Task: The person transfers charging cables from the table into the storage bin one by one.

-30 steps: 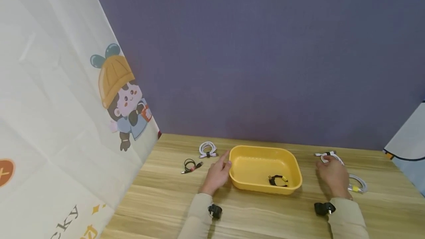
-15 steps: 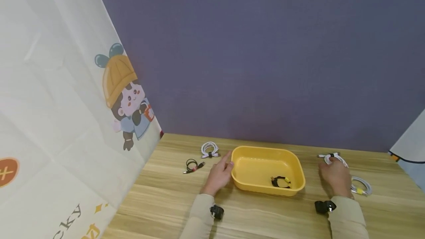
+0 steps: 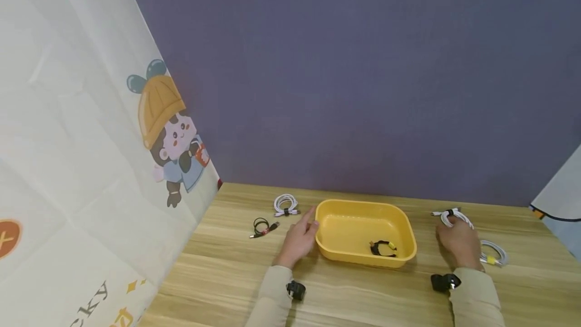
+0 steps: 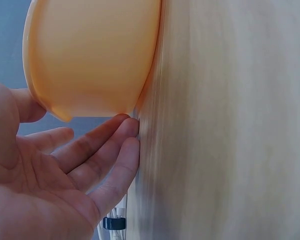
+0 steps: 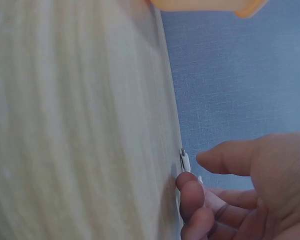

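Observation:
My left hand [image 3: 297,240] is at the left end of a yellow plastic bin [image 3: 333,255]. In the left wrist view, the thumb [image 4: 29,106] touches the rim and the loosely extended fingers [image 4: 102,150] reach toward the base. My right hand [image 3: 459,242] is over a coiled white cable [image 3: 463,218] with a black tie, fingertips right at the coil. In the right wrist view, its thumb [image 5: 225,157] stands apart from the bent fingers [image 5: 192,197], and a white plug [image 5: 184,160] shows just beyond. A short black cable [image 3: 375,249] with yellow ends lies inside the bin.
On the wooden table [image 3: 218,266], a white coiled cable [image 3: 285,202] and a small black cable [image 3: 260,226] lie left of the bin. A grey-white coil [image 3: 501,254] with a yellow tie is beside the right hand. A dark blue panel [image 3: 345,90] rises behind.
The right hand has drawn back slightly, so a little more of the white coil shows past its fingers. The left hand keeps its place against the bin.

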Demonstrator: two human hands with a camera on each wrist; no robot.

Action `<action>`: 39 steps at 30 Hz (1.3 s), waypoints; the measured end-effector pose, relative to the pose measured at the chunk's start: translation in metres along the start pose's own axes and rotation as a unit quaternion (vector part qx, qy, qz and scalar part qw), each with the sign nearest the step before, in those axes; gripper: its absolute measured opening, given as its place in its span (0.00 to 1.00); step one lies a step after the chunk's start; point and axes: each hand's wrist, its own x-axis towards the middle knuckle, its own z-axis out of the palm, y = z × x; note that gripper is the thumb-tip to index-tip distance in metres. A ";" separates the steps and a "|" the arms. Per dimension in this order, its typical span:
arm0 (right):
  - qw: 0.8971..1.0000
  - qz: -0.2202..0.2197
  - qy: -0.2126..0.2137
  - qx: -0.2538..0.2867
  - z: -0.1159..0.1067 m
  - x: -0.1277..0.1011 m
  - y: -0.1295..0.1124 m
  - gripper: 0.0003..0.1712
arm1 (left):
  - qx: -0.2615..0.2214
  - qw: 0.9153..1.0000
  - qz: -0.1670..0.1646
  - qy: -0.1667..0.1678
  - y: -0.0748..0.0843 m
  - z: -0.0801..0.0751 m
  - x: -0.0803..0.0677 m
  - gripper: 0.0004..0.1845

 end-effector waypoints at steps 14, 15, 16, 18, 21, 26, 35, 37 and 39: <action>0.999 -0.034 -0.017 -0.004 -0.004 0.011 0.004 0.25 | -0.009 1.000 -0.013 0.010 0.004 0.009 0.006 0.27; 0.999 -0.036 -0.018 -0.005 -0.004 0.011 0.005 0.25 | -0.011 1.000 -0.014 0.009 0.005 0.009 0.006 0.27; 0.999 -0.040 -0.016 -0.007 -0.004 0.012 0.005 0.24 | -0.011 1.000 -0.014 0.009 0.005 0.009 0.007 0.27; 0.999 -0.043 -0.016 -0.008 -0.005 0.014 0.004 0.24 | -0.014 1.000 -0.012 0.013 0.007 0.009 0.008 0.27; 0.999 -0.037 -0.021 -0.007 -0.005 0.011 0.004 0.21 | -0.012 1.000 -0.006 0.019 0.005 0.009 0.009 0.27; 0.999 -0.026 -0.036 -0.007 -0.007 0.008 0.004 0.16 | -0.012 1.000 -0.001 0.022 0.004 0.010 0.009 0.26; 0.999 -0.038 -0.032 -0.014 -0.010 0.008 0.001 0.15 | -0.033 0.999 -0.007 0.014 0.006 0.008 0.009 0.26; 0.999 -0.039 -0.034 -0.014 -0.011 0.007 0.000 0.15 | -0.039 0.999 -0.008 0.012 0.006 0.006 0.009 0.26; 0.999 -0.036 -0.034 -0.015 -0.012 0.005 -0.001 0.15 | -0.043 0.999 -0.006 0.010 0.006 0.006 0.008 0.26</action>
